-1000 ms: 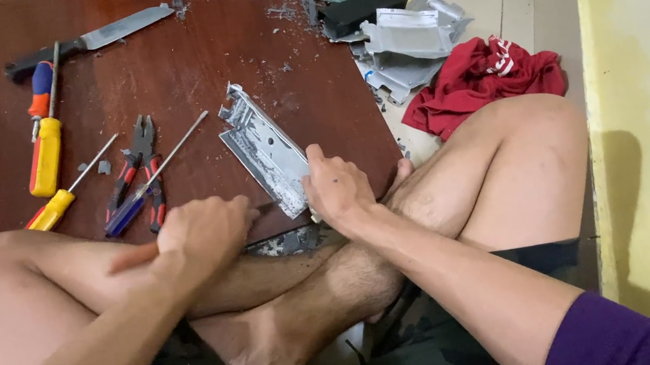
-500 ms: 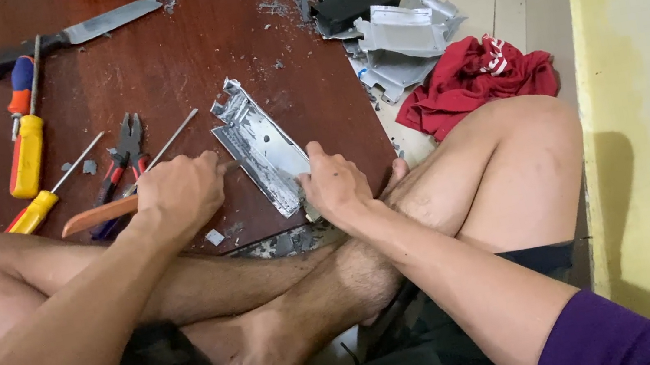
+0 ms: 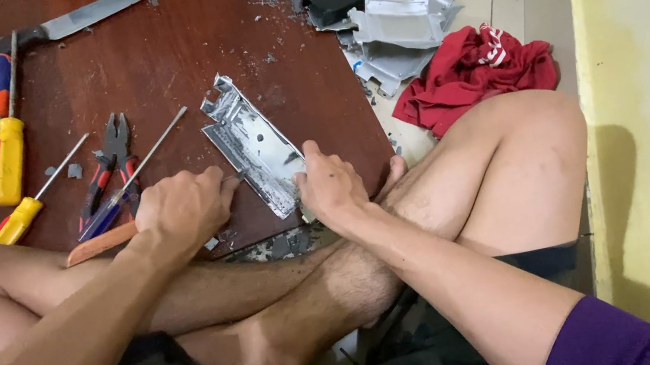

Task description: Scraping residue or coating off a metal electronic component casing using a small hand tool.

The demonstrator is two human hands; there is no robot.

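Metal plate: we are pinning a bent grey metal plate [image 3: 254, 150] on the wooden board [image 3: 148, 71], near the board's near edge and right of its middle.
Right hand: our right hand [image 3: 332, 186] is pressing on the plate's near end, thumb lying on the metal and fingers curled over its edge, grasping the plate.
Left hand: our left hand [image 3: 181, 208] is clenched around an orange handle [image 3: 102, 243], which is sticking out to the left of the fist; the fist is sitting just left of the plate, and the tool's tip is hidden, so we cannot tell whether it is touching the metal.
Pliers: red-handled pliers [image 3: 110, 161] are lying left of the plate, beside a long blue-handled screwdriver [image 3: 135, 175].
Yellow screwdrivers: two yellow-handled screwdrivers, one small [image 3: 30, 210] and one large [image 3: 6, 143], are lying further left of the plate.
Knife: a black-handled knife [image 3: 53, 30] is lying at the board's far edge, well apart from the plate.
Red cloth: a red cloth [image 3: 483, 77] is lying on the floor, right of the plate, beyond the board.
Scrap: grey casing pieces [image 3: 400, 25] are piling up off the board's far right corner.
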